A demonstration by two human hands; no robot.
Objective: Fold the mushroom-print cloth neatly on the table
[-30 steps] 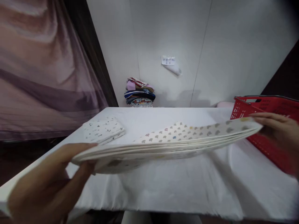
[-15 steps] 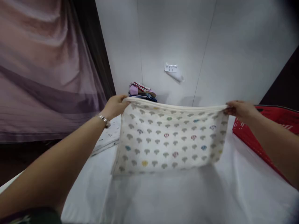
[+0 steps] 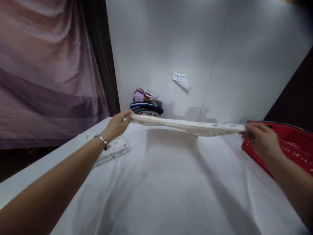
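Note:
A white printed cloth is stretched between my two hands above the white-covered table. Seen almost edge-on, it shows as a thin band, with part of its patterned underside visible at the right. My left hand pinches its left corner; a silver bracelet circles that wrist. At the other end my right hand is closed on the right corner, in front of the red basket's near left side. The cloth casts a shadow on the table below.
Folded white patterned cloth lies at the left, under my left forearm. A stack of folded fabrics stands at the back by the wall. The red basket is at the right. A pink curtain hangs on the left.
The cloth has swung from hanging down, its mushroom-like print facing me, to nearly level and edge-on. Both hands still hold its corners and sit slightly lower in view.

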